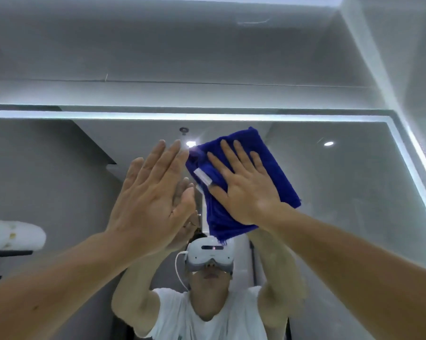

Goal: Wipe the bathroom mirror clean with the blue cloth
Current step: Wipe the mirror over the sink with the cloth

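Blue cloth [275,173] folded, flat vs mirror [354,192] nr top edge; glass prob. hazy.

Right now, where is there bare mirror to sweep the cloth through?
Bare mirror lies between the blue cloth and the lit right edge, and left of the left hand. Crowded at centre: the right hand presses the cloth beside the left hand.

Mirror [342,204]: one is counted | blue cloth [275,173]: one, with one white tag [203,176] | hands: two are counted, left hand [148,202] and right hand [246,187] | ceiling lights [328,143] reflected: two | headset [208,253] reflected: one | white rolled bundle [13,235]: one is noted
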The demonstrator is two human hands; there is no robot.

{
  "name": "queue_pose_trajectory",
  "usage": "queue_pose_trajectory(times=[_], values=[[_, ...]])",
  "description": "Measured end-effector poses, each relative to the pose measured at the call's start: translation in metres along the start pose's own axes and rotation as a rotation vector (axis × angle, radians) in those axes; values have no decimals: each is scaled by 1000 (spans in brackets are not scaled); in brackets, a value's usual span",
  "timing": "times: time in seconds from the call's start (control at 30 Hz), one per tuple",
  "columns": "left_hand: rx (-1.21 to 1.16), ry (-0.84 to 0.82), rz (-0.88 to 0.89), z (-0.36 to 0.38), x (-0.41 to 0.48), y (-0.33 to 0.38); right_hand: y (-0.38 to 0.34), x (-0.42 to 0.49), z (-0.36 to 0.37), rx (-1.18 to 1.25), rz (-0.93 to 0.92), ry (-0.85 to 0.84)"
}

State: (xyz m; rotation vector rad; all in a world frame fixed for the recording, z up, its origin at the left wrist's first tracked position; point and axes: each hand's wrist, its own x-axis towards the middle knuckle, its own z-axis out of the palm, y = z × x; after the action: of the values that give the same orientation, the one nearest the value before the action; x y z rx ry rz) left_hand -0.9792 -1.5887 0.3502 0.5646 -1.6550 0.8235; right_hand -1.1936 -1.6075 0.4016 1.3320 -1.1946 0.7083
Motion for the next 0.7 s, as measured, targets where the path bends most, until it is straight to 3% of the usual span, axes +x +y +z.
queue_pose_trajectory(times=[0.17, 0.3, 0.43, 0.57, 0.63, 0.7], values=[[33, 1, 10, -5, 8, 1, 61, 79, -34, 103, 275, -38], [50, -11, 18, -8, 7, -3, 53, 91, -33, 101, 409, -21], [38, 2, 19, 1, 7, -1, 14, 50, -12, 51, 193, 76], [42, -4, 32, 13, 10, 4, 26, 24, -10, 4, -123, -2], [64, -13, 40, 12, 12, 0, 51, 54, -23, 2, -46, -8], [66, -4, 28, 8, 11, -6, 59, 94, -37, 86, 202, -45]])
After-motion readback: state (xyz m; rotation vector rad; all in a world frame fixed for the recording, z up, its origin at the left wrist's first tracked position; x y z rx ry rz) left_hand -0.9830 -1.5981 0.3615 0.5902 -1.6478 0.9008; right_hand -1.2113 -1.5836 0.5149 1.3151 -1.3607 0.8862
